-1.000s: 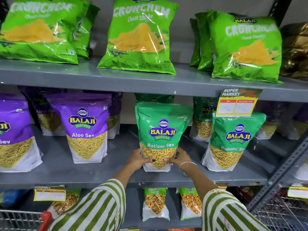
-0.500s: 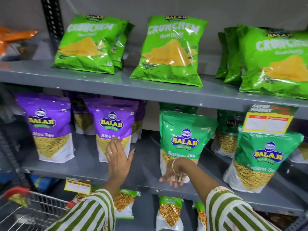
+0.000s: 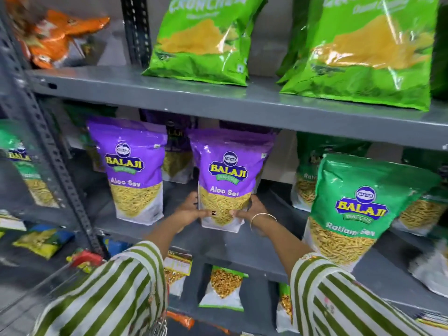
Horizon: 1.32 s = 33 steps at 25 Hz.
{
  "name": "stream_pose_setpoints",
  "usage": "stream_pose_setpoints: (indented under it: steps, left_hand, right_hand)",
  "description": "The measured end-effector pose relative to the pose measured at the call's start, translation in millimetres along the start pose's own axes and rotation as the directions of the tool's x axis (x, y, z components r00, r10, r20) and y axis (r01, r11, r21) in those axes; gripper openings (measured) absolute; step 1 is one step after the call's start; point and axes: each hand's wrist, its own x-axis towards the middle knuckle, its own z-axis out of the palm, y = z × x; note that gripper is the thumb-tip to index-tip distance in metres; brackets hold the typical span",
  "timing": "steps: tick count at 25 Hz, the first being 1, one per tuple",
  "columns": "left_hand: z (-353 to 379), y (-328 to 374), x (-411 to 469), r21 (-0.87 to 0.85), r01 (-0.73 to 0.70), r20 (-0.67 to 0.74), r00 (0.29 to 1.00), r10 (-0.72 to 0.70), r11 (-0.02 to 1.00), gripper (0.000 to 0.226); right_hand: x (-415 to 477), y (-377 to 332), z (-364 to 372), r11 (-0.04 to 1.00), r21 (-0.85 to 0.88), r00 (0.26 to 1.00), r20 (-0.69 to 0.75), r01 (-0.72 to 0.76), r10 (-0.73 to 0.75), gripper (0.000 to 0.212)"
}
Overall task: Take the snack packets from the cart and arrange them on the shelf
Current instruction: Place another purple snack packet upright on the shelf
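Observation:
A purple Aloo Sev packet (image 3: 228, 175) stands upright on the grey middle shelf (image 3: 242, 248). My left hand (image 3: 191, 210) grips its lower left side and my right hand (image 3: 252, 210), with a bangle at the wrist, grips its lower right side. A second purple Aloo Sev packet (image 3: 132, 168) stands to its left, apart from it. A green Ratlami Sev packet (image 3: 358, 207) stands to the right. The cart (image 3: 82, 259) shows only as a red handle and wire rim at the lower left.
Bright green Crunchem bags (image 3: 203, 42) lean on the upper shelf (image 3: 218, 98). An orange packet (image 3: 58, 35) lies beyond the slotted upright post (image 3: 48, 146). More purple and green packets stand behind the front row. Small packets (image 3: 224, 284) sit on the lower shelf.
Both hands left the green Ratlami Sev packet and moved left. They now grip the purple Aloo Sev packet at its base. My view has shifted left and closer.

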Motion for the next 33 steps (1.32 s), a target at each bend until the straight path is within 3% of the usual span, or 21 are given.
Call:
stream_pose_setpoints:
  steps: [2,4,7,10,12,15,18,20,23,27,30,33]
  left_hand:
    - [3.9,0.9,-10.6,0.001,-0.027,-0.061,0.998,0.027,1.0,0.061]
    - [2.8,2.5,-20.8,0.109,-0.013,-0.082,0.996,0.022,0.994,0.053]
    - [-5.8,4.8,-29.5,0.233,0.029,-0.096,0.995,-0.006,0.972,0.055]
    - [-10.5,8.4,-34.0,0.198,0.024,-0.058,0.998,-0.013,0.98,0.07]
    - [-10.9,9.9,-34.2,0.194,0.018,-0.031,0.999,-0.012,0.981,0.074]
    - [-9.1,14.1,-34.7,0.229,0.021,-0.04,0.999,-0.012,0.973,0.06]
    - [-7.8,15.1,-35.8,0.227,0.032,-0.046,0.999,-0.022,0.973,0.058]
    - [-8.5,13.1,-35.0,0.226,0.034,-0.049,0.999,-0.023,0.973,0.058]
    - [-10.9,14.9,-36.9,0.229,0.033,-0.044,0.999,-0.024,0.973,0.061]
    - [-12.8,16.4,-38.5,0.238,0.029,-0.008,1.0,-0.028,0.971,0.072]
    - [-15.3,-2.9,-16.5,0.202,0.037,0.024,0.999,-0.042,0.979,0.097]
    - [-13.9,-7.3,-7.0,0.233,0.06,0.049,0.996,-0.073,0.971,0.085]
  right_hand:
    - [-8.6,-0.1,6.4,1.0,0.013,0.998,-0.056,-0.002,0.003,0.078]
    - [-13.1,4.3,8.9,0.999,-0.033,0.997,-0.075,-0.004,0.001,0.092]
    - [-9.9,17.8,11.4,0.999,-0.043,0.998,-0.06,-0.005,0.003,0.1]
    - [-21.4,11.8,16.3,0.999,-0.038,0.996,-0.089,0.016,-0.019,0.101]
    - [-28.6,4.4,18.5,0.999,-0.051,0.993,-0.117,0.01,-0.016,0.093]
    - [-36.0,-4.0,17.8,0.995,-0.1,0.99,-0.144,-0.006,-0.009,0.079]
    - [-42.7,-13.1,18.2,0.998,-0.064,0.997,-0.075,0.011,-0.016,0.073]
    - [-43.3,-35.9,15.5,0.994,0.079,0.995,-0.066,0.082,-0.076,0.052]
    - [-33.2,-94.6,2.2,0.893,0.393,0.968,-0.205,0.219,-0.148,0.016]
    - [-29.5,-131.0,-19.7,0.852,0.427,0.928,-0.335,0.304,-0.163,0.02]
    - [-42.2,-111.0,-16.4,0.89,0.41,0.966,-0.234,0.201,-0.11,0.012]
    - [-56.6,-72.6,-7.2,0.983,0.185,1.0,-0.013,0.002,0.001,0.038]
